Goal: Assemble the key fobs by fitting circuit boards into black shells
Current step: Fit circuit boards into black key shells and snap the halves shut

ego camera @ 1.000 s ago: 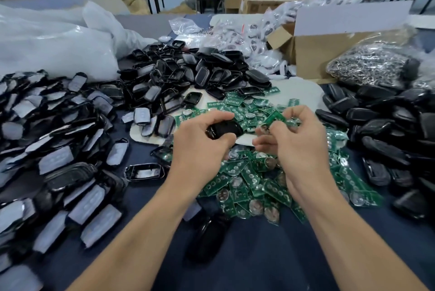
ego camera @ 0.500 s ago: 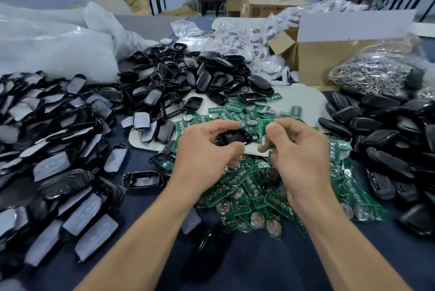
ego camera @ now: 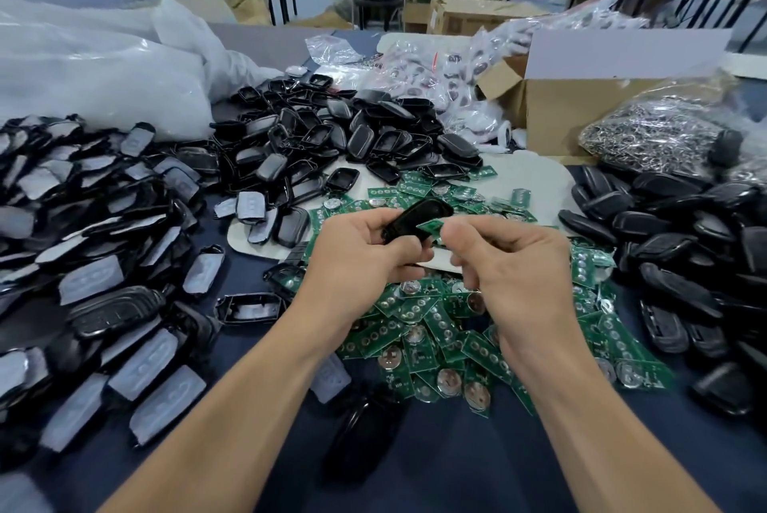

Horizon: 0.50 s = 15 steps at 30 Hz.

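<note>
My left hand (ego camera: 365,251) grips a black shell (ego camera: 415,215) above the table's middle, its far end tilted up and to the right. My right hand (ego camera: 510,263) pinches a small green circuit board (ego camera: 431,228) whose edge touches the shell's right side. Below both hands lies a heap of green circuit boards (ego camera: 448,330) with round coin cells. A single black shell (ego camera: 365,438) lies between my forearms near the front edge.
Piles of black shells lie at the left (ego camera: 95,263), the back middle (ego camera: 332,139) and the right (ego camera: 685,247). An open cardboard box (ego camera: 581,110), a bag of metal rings (ego camera: 655,134) and white plastic bags (ego camera: 95,68) stand behind.
Both hands have come together and risen slightly. The shell is now tilted up in my left hand, and the green board in my right has moved left against it.
</note>
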Each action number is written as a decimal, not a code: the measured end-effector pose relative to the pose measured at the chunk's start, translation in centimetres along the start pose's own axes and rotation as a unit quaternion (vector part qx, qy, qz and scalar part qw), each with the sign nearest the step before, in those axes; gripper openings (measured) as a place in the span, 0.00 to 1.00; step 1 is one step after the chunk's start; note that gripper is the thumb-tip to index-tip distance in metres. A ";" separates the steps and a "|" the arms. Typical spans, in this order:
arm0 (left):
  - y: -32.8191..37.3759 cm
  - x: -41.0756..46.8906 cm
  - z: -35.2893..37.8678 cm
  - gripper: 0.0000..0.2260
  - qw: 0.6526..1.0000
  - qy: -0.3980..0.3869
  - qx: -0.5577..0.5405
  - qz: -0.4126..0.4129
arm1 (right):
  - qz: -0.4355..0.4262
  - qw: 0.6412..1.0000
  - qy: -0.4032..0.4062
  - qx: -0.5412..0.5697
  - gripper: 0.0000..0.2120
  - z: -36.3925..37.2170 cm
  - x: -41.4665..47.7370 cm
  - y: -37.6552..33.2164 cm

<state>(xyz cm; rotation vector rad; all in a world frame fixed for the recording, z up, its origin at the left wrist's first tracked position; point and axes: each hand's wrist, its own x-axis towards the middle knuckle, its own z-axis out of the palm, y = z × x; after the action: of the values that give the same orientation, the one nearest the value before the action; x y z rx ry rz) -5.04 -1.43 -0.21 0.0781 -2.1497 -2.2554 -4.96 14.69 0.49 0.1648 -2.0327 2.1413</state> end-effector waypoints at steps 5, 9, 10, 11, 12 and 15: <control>0.2 -0.3 -0.1 0.02 1.000 -0.010 0.005 -0.020 | -0.004 1.000 0.002 0.029 0.05 0.0 0.1 -0.2; 0.1 -0.4 0.0 0.02 0.998 -0.041 0.021 -0.040 | 0.005 1.000 0.029 0.009 0.17 -0.2 0.3 0.1; 0.1 -0.4 0.1 0.03 0.998 -0.042 0.021 -0.040 | 0.010 0.999 0.031 0.013 0.18 -0.2 0.4 0.1; 0.1 -0.5 0.2 0.04 0.998 -0.040 0.024 -0.039 | 0.013 0.999 0.032 0.023 0.17 -0.1 0.4 0.1; 0.2 -0.5 0.3 0.06 0.998 -0.033 0.032 -0.036 | 0.015 0.999 0.032 0.036 0.14 0.0 0.4 0.1; 0.3 -0.6 0.5 0.13 0.998 -0.015 0.047 -0.026 | 0.025 0.997 0.030 0.061 0.08 0.3 0.2 0.1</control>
<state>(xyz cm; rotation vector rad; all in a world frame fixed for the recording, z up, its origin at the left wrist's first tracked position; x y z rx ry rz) -4.43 -0.96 0.16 0.1028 -2.2952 -2.1949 -5.19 14.39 0.43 0.0660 -1.8944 2.2719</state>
